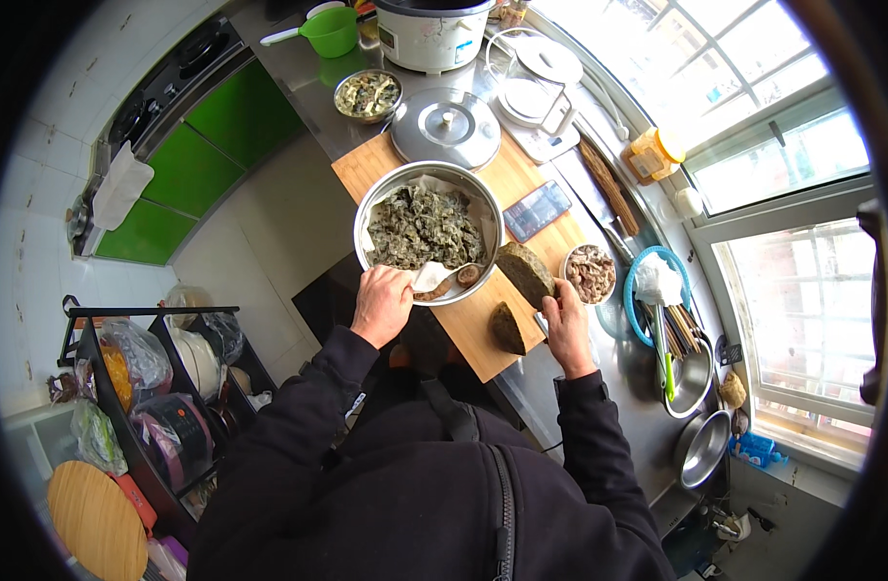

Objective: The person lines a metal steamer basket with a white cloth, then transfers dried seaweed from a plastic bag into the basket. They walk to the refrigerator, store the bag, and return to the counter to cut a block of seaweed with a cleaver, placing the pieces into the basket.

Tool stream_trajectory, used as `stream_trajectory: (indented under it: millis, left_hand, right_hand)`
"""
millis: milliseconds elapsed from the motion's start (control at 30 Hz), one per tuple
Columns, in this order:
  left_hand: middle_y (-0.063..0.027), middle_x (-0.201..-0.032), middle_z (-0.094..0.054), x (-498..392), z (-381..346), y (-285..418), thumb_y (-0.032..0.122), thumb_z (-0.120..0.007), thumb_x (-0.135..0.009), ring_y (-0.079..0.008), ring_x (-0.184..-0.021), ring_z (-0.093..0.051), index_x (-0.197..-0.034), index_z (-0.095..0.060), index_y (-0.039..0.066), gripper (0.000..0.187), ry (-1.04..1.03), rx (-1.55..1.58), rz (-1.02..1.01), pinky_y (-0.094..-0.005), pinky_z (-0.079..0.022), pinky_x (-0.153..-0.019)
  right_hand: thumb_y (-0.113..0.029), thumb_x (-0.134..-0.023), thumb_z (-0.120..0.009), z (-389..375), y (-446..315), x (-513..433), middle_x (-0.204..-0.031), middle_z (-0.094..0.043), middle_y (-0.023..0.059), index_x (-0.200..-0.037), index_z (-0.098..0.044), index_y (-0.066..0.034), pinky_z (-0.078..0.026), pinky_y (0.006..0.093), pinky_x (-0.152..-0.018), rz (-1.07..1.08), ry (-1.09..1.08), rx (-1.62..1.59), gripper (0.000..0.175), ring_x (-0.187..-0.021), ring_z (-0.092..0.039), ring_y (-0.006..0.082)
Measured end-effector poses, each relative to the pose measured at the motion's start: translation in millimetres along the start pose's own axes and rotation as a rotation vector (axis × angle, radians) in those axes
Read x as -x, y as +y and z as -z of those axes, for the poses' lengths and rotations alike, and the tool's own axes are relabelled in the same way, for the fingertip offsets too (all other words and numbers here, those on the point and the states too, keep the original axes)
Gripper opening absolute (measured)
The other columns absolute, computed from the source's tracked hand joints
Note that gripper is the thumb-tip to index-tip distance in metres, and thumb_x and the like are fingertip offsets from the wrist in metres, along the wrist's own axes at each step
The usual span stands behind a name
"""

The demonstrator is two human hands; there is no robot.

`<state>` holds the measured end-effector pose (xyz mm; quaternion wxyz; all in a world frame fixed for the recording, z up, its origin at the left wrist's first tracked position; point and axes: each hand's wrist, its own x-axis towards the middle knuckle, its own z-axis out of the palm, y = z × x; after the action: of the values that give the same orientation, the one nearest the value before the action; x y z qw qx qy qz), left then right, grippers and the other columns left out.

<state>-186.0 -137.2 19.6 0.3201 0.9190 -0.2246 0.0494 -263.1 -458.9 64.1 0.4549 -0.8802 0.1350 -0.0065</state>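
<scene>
My left hand pinches the pale cloth at the near rim of a round stainless steel pot. Dark green, leafy-looking chopped food is heaped on the cloth inside. Brownish sausage-like pieces lie by the near edge. Against the pot's right side, a large dark brown-green wedge of dense, loaf-like food is held at its near end by my right hand. A smaller wedge of the same food rests on the wooden cutting board.
Behind the pot are a steel lid, a bowl of mixed food and an electric cooker. To the right sit a phone, a bowl of sliced meat and a blue basket with chopsticks. A shelf rack stands at left.
</scene>
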Motion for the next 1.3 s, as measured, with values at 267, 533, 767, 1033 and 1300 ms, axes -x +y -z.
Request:
stream_trajectory:
  millis: [267,533,767,1033,1300]
  left_hand:
    - [-0.0085,-0.094,-0.066,-3,3,-2,0.004,-0.065,-0.081,-0.031,-0.106,-0.06,-0.09,-0.065,0.006,0.01,-0.028,-0.011,-0.077,-0.0444,-0.044,-0.098]
    - [-0.0069,-0.094,-0.066,-11,4,7,0.001,-0.064,-0.077,-0.0301,-0.105,-0.06,-0.089,-0.065,0.007,0.013,-0.088,0.086,-0.071,-0.0435,-0.044,-0.099]
    - [-0.0054,-0.097,-0.068,-21,1,16,0.009,-0.069,-0.085,-0.0285,-0.104,-0.06,-0.085,-0.065,0.007,0.005,-0.028,0.11,-0.163,-0.0432,-0.043,-0.099]
    - [-0.0042,-0.102,-0.07,-122,-23,-14,0.012,-0.068,-0.088,-0.0264,-0.107,-0.061,-0.098,-0.072,0.012,0.011,-0.02,-0.06,-0.143,-0.0437,-0.043,-0.099]
    - [-0.0068,-0.111,-0.07,-164,-55,-29,0.021,-0.067,-0.092,-0.029,-0.116,-0.057,-0.109,-0.076,0.012,0.021,-0.228,-0.197,-0.297,-0.0479,-0.039,-0.105]
  right_hand:
    - [-0.011,-0.1,-0.062,-3,11,2,-0.094,-0.069,0.0161,-0.123,-0.059,0.0004,-0.056,0.0379,-0.074,-0.032,0.048,-0.015,0.026,-0.079,-0.07,0.0241]
    - [-0.011,-0.1,-0.063,-3,24,10,-0.086,-0.067,0.0081,-0.124,-0.06,0.0005,-0.054,0.0321,-0.069,-0.027,0.103,0.006,0.026,-0.073,-0.065,0.0152]
    - [-0.013,-0.094,-0.071,-7,27,13,-0.093,-0.069,0.0122,-0.122,-0.065,-0.0024,-0.054,0.0354,-0.074,-0.051,0.108,-0.07,0.03,-0.076,-0.066,0.0209]
    - [-0.014,-0.093,-0.071,-5,17,19,-0.092,-0.068,0.0132,-0.119,-0.065,-0.0023,-0.055,0.0371,-0.073,-0.021,0.113,-0.079,0.029,-0.074,-0.067,0.0235]
    - [-0.014,-0.093,-0.07,-6,14,37,-0.099,-0.067,0.0152,-0.119,-0.064,-0.0011,-0.055,0.0375,-0.077,-0.06,0.056,-0.091,0.029,-0.081,-0.069,0.0278]
